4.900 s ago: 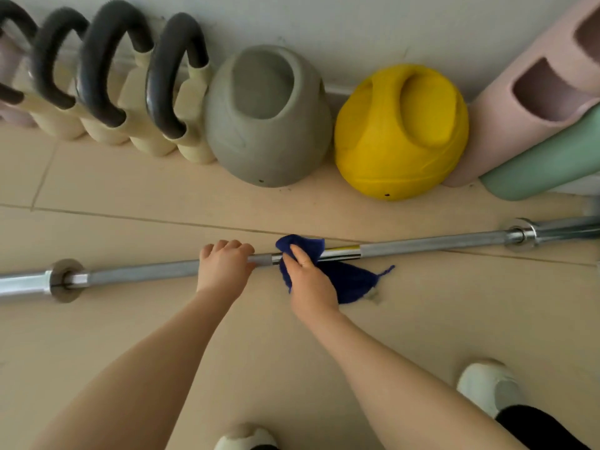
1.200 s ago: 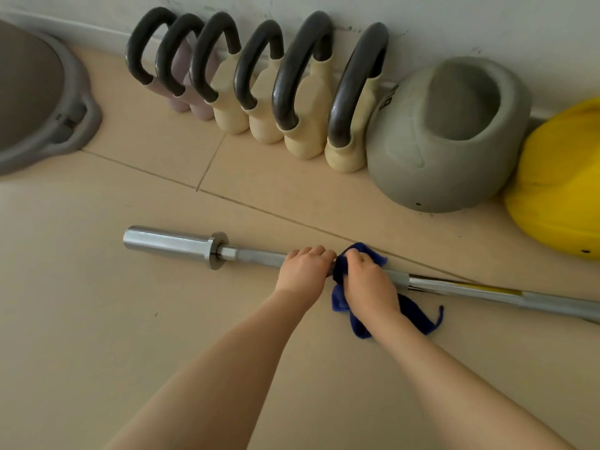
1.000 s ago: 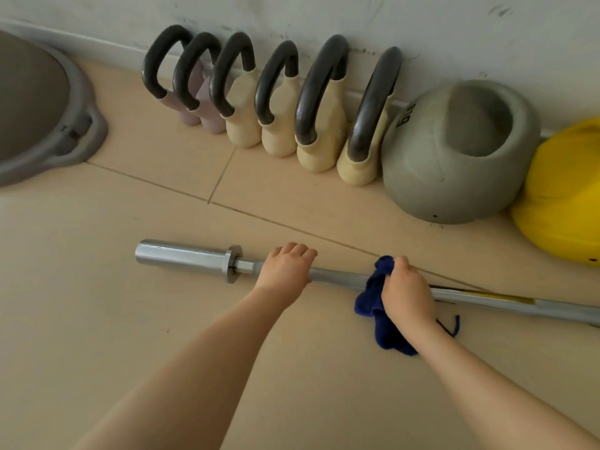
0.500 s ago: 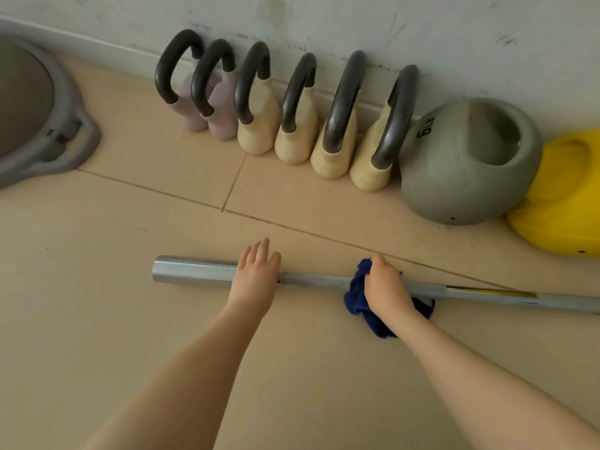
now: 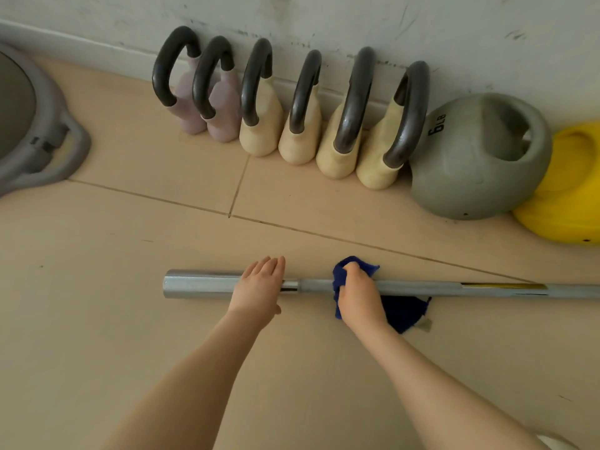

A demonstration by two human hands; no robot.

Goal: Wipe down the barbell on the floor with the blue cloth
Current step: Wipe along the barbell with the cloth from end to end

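Observation:
A silver barbell [image 5: 448, 289] lies across the tan floor, its left sleeve end [image 5: 201, 284] near centre-left and its shaft running off the right edge. My right hand [image 5: 360, 295] grips the blue cloth [image 5: 402, 311], wrapped over the shaft just right of the collar; loose cloth trails on the floor behind the hand. My left hand [image 5: 259, 287] rests flat on the bar at the collar, fingers straight and pointing toward the wall.
Several kettlebells [image 5: 302, 125] stand in a row along the wall. A grey 6 lb weight [image 5: 477, 164] and a yellow one [image 5: 571, 196] sit to their right. A grey round platform [image 5: 35, 138] is at far left. A white shoe tip [image 5: 555, 443] shows bottom right.
My left hand let go of the shaft and moved left to lie flat over the collar. My right hand slid the cloth left along the shaft. The view shifted left.

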